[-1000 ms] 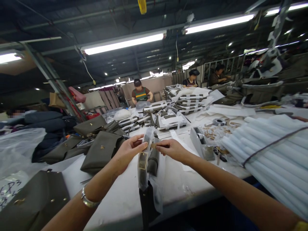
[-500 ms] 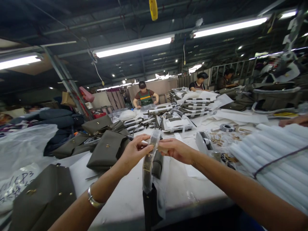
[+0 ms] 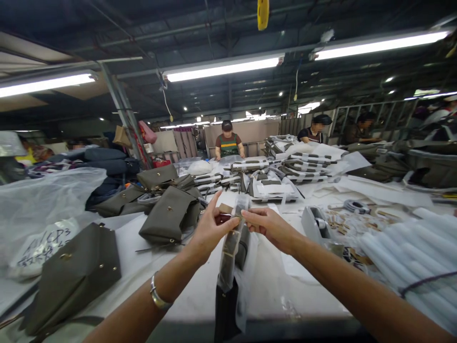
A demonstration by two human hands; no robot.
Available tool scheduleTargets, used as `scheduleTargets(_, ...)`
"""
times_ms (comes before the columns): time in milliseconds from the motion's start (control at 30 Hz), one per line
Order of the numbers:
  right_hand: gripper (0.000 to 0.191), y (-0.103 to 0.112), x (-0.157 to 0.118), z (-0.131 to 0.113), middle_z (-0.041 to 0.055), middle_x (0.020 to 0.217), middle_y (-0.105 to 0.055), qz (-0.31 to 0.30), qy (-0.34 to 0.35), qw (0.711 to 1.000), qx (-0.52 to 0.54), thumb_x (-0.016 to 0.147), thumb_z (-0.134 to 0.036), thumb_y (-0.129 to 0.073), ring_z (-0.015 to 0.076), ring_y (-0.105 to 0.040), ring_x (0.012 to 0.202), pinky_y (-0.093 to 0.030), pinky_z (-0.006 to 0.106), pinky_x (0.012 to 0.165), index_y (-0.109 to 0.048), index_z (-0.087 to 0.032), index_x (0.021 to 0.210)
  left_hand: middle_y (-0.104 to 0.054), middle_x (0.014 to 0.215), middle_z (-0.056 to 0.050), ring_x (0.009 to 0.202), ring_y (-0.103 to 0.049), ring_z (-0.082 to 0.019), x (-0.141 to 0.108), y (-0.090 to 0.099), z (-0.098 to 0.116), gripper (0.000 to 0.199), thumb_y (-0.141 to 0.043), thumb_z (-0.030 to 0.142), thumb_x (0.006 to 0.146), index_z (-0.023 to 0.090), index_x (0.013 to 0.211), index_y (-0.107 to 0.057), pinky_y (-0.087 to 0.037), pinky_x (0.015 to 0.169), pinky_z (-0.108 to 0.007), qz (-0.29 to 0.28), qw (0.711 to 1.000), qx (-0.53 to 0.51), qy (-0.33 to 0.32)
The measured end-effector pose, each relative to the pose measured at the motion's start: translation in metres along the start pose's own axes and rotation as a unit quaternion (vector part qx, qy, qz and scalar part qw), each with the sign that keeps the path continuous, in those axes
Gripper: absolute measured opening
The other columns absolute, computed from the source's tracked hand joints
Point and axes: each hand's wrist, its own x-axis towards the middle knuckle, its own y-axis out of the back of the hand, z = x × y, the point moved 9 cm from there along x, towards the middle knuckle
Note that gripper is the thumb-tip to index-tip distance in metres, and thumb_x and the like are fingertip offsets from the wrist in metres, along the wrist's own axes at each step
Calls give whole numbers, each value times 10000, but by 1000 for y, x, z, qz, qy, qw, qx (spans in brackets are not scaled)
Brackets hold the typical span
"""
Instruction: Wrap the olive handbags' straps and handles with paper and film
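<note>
A dark strap wrapped in clear plastic [image 3: 230,252] stands up in front of me, above the dark side of a bag [image 3: 226,307] at the table's front edge. My left hand [image 3: 210,228] grips the wrapped strap near its top, thumb pressed on its face and index finger raised. Behind that thumb a small flat brown piece [image 3: 225,208] shows; whether the fingers hold it I cannot make out. From the other side, my right hand [image 3: 267,224] pinches the strap's edge with thumb and forefinger. A rolled dark part [image 3: 243,247] lies just right of the strap.
Olive bags [image 3: 169,214] lie to the left, another bag [image 3: 78,276] nearer me. Wrapped bags [image 3: 271,183] are piled at the back. On the right are a grey holder [image 3: 314,224], scattered small parts and white foam rolls [image 3: 410,247]. A co-worker [image 3: 228,140] stands across the table.
The view has swung left, so everything sits further right. My left index finger has lifted off the strap, and the brown piece now shows beside it. My right fingers have shifted onto the strap's edge.
</note>
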Motion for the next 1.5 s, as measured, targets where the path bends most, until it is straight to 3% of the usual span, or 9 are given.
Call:
scheduleTargets(133, 521, -4, -4, 16, 76, 880, -670, -61, -59, 986, 146, 861, -643, -578, 156, -598, 826, -490, 283, 831, -739, -150, 910, -666, 955, -31, 909, -625, -181, 0, 5, -4, 870, -821, 325, 717, 217, 1459, -380, -483, 794, -277, 31, 1000, 0, -1)
scheduleTargets(200, 432, -5, -6, 19, 78, 908, -677, -71, -53, 981, 172, 831, -564, -673, 157, -606, 862, -488, 273, 850, -745, -150, 931, -675, 980, -41, 933, -623, -185, 0, 5, -4, 704, -810, 333, 728, 193, 1348, -509, -481, 819, -278, 27, 1000, 3, -6)
scheduleTargets(333, 287, -5, -7, 19, 38, 846, -655, -30, 11, 991, 127, 751, -392, -816, 116, -575, 791, -472, 236, 803, -755, -153, 899, -689, 984, -67, 932, -636, -206, -1, 0, 1, 396, -769, 341, 761, 153, 1094, -664, -499, 820, -297, 2, 999, 33, -32)
scheduleTargets(500, 303, -10, -6, 17, 13, 787, -610, 34, 53, 996, 60, 771, -445, -782, 117, -519, 745, -436, 248, 724, -742, -162, 872, -701, 980, -86, 949, -661, -244, -2, 2, 7, 412, -768, 340, 748, 147, 1102, -680, -529, 859, -362, 19, 994, 93, -57)
scheduleTargets(667, 341, -7, -2, 15, -7, 730, -575, 92, 80, 992, -16, 772, -492, -749, 110, -447, 664, -360, 246, 612, -689, -157, 792, -711, 1026, -89, 924, -677, -211, -7, 6, 17, 357, -737, 286, 771, 152, 1101, -705, -540, 872, -338, 61, 975, 177, -123)
scheduleTargets(933, 334, -11, 2, 23, -41, 657, -481, 148, 133, 980, -30, 803, -462, -712, 104, -409, 623, -320, 232, 565, -561, -171, 736, -728, 1118, -64, 1042, -680, -206, -21, 11, 23, 281, -587, 245, 872, 179, 1108, -725, -540, 937, -324, 108, 959, 213, -154)
scheduleTargets(1100, 335, -13, 3, 31, -53, 651, -444, 210, 180, 960, -36, 800, -433, -718, 102, -402, 614, -333, 225, 561, -509, -186, 713, -735, 1109, -62, 1028, -697, -210, -28, 9, 32, 274, -556, 225, 901, 175, 1111, -725, -546, 948, -335, 145, 901, 353, -204)
scheduleTargets(1333, 337, -22, 2, 32, -51, 652, -448, 230, 200, 951, -53, 836, -452, -685, 102, -407, 612, -349, 226, 570, -512, -187, 719, -705, 1180, -101, 1034, -697, -244, -40, -9, 41, 333, -474, 184, 939, 146, 1209, -665, -583, 893, -373, 186, 773, 563, -227)
scheduleTargets(1500, 387, -21, 2, 32, -49, 632, -422, 228, 191, 953, -61, 815, -493, -704, 109, -378, 611, -330, 234, 550, -503, -187, 689, -558, 1377, -185, 1241, -577, -247, -46, -25, 34, 468, -378, 148, 939, 53, 1385, -484, -539, 978, -378, 161, 741, 613, -223)
